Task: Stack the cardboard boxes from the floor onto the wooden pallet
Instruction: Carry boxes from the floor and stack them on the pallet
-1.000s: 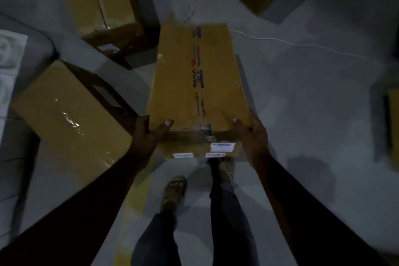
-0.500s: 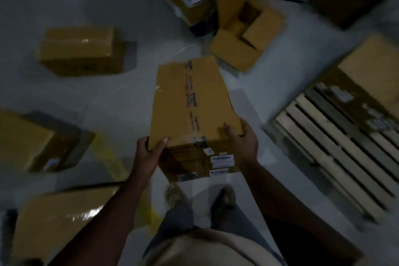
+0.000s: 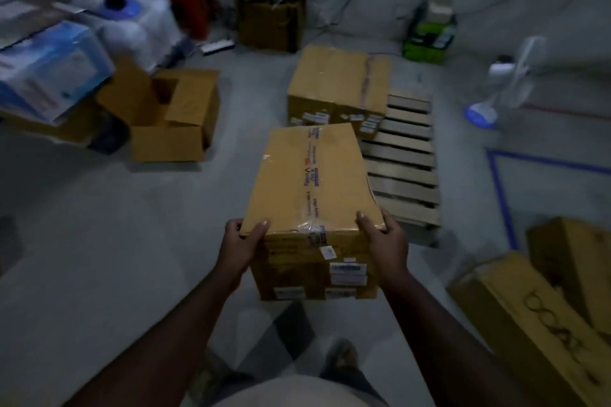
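Bare grey floor (image 3: pixel 99 241) lies open at nine o'clock of the carried box (image 3: pixel 314 188), which is held off the ground. At one o'clock the wooden pallet (image 3: pixel 405 172) shows bare slats along its near and right edges, with a taped box (image 3: pixel 337 86) sitting on its far left corner. An open-flapped box (image 3: pixel 172 116) stands at eleven o'clock. White barcode labels on the carried box are too blurred to read. The left hand (image 3: pixel 243 246) and right hand (image 3: pixel 383 238) clasp its near corners, thumbs on top.
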### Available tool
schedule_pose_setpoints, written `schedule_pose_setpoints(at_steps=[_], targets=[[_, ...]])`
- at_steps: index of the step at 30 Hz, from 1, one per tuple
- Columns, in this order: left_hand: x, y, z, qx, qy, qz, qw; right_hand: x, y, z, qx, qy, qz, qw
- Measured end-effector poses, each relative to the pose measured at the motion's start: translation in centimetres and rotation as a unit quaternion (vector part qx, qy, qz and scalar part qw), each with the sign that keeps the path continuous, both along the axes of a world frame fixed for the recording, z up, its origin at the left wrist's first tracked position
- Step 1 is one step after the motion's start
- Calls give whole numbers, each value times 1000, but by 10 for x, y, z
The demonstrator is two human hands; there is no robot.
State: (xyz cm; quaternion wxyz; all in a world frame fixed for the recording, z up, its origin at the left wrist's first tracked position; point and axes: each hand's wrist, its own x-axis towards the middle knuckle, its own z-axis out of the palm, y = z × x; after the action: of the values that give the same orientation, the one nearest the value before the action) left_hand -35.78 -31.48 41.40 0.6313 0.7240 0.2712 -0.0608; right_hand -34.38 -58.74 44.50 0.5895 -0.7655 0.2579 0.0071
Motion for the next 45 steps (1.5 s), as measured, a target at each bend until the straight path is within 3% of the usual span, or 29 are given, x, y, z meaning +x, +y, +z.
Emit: schedule_pose_setpoints(at_steps=[11,22,26,34,45], targets=[[160,-216,3,13,-9,-148,989,101,-218,-8,36,19,-129,991],[440,-359,-89,-43,57,-182,981,378,-363,-77,-5,56,-121,991],[560,-405,-130,-56,67,-212,973,496,-416,-119,1,44,-127,991],[773,-472,-204,-42,17,-247,968,698,-486,-209,130,-5,-180,975],[921,-515,-363,56,-55,-243,967,848,-537,-385,220,-4,-141,965]])
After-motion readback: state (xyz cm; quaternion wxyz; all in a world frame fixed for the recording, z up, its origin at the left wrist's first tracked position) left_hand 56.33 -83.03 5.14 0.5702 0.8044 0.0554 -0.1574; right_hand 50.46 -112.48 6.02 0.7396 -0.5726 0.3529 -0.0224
